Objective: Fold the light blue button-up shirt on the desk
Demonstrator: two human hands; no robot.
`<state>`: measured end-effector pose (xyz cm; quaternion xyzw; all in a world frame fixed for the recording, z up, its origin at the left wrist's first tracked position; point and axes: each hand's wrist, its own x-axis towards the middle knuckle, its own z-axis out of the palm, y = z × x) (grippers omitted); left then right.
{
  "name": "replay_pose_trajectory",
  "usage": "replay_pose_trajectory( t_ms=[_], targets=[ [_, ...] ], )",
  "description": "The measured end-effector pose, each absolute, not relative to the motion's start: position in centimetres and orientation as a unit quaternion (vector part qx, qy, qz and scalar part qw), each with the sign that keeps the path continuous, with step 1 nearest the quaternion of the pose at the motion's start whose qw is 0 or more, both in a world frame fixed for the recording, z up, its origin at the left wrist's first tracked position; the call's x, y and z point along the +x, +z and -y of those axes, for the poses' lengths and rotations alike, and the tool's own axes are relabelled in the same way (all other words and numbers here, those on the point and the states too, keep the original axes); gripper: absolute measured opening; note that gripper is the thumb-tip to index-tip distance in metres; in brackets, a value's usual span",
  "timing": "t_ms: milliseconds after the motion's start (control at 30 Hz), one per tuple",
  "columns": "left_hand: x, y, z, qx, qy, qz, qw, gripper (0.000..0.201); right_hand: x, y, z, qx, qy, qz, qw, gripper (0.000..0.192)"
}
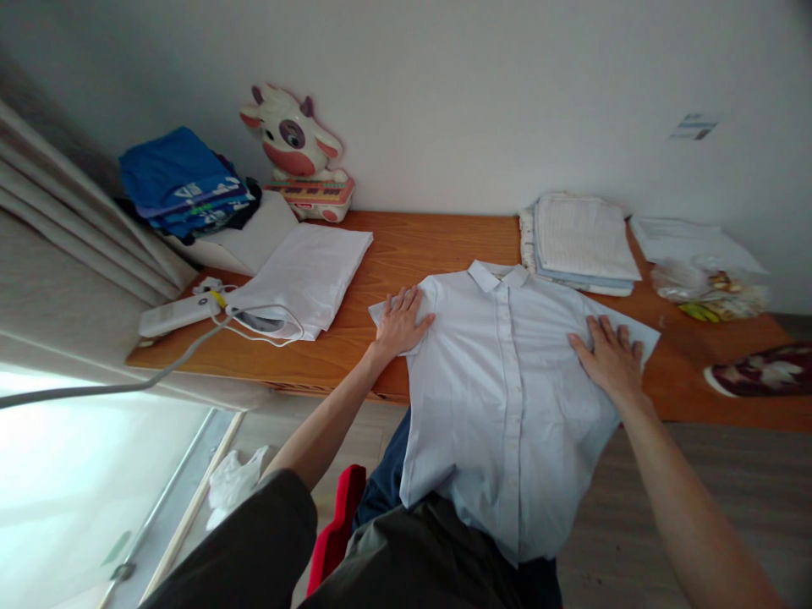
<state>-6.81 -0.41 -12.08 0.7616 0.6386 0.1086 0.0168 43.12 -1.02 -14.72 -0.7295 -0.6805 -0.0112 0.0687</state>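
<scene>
A white short-sleeved button-up shirt (pixel 469 372) lies front side up, its collar toward the wall. The upper part rests on the wooden table (pixel 437 237), while the lower part hangs over the front edge onto my lap. My left hand (pixel 401 321) presses flat on the sleeve at the left, fingers stretched out. On the opposite sleeve my right hand (pixel 610 357) lies with its fingers spread. Neither hand grips the cloth. Small creases run across the front, and the button strip goes down the middle.
Folded white cloth (pixel 304 271) lies left, beside a power strip (pixel 178 316) with cables. Behind stand a pile of blue clothes (pixel 183 182) and a cow toy keyboard (pixel 310 190). Rightward are folded cloths (pixel 584 237), a plastic bag (pixel 710 288) and a dark red patterned object (pixel 761 372).
</scene>
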Motion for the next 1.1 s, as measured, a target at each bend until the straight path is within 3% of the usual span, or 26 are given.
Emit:
replay_pose_trajectory(
  t_ms=[1100],
  targets=[
    [-6.46, -11.92, 0.59, 0.744, 0.117, -0.657, 0.032, 0.082, 43.52, -14.64, 0.90, -0.726, -0.003, 0.683, 0.075, 0.086]
  ],
)
